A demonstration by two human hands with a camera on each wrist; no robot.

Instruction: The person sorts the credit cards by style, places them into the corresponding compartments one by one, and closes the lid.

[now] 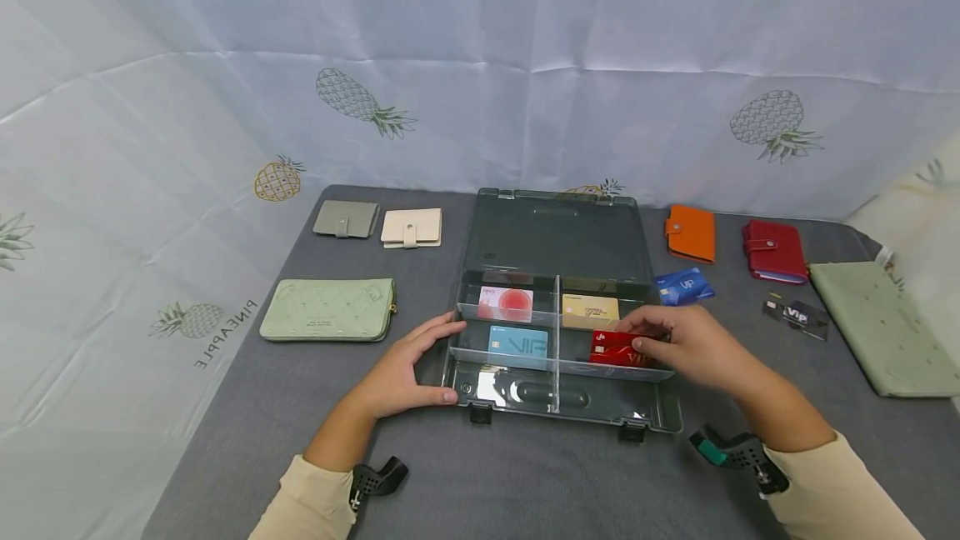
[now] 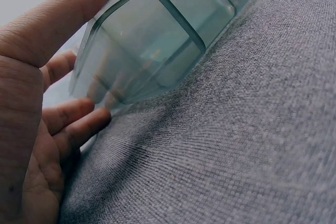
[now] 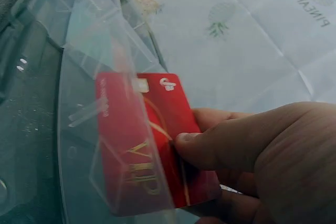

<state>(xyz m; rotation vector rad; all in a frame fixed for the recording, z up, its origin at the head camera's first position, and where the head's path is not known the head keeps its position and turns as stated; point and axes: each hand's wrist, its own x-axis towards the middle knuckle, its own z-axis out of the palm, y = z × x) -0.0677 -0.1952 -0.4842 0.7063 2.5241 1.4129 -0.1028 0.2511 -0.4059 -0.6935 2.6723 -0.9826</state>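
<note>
My right hand [image 1: 693,344] pinches a red VIP card [image 1: 617,349] between thumb and fingers. In the right wrist view the red card [image 3: 152,145] stands partly behind a clear divider, its lower part inside a compartment of the dark translucent box [image 1: 558,248]. The box lies with its lid open. At the box's left side, my left hand [image 1: 408,365] rests with spread fingers against the wall and the thumb by the front corner. Other compartments hold a pink-and-white card [image 1: 506,303], a gold card [image 1: 590,309] and a light blue VIP card [image 1: 517,343].
A blue card [image 1: 685,286] and a black VIP card [image 1: 797,317] lie right of the box, near an orange wallet [image 1: 691,233], a red wallet [image 1: 776,251] and a green pouch [image 1: 888,327]. Leftward are grey [image 1: 347,218], cream [image 1: 412,227] and green [image 1: 328,309] wallets.
</note>
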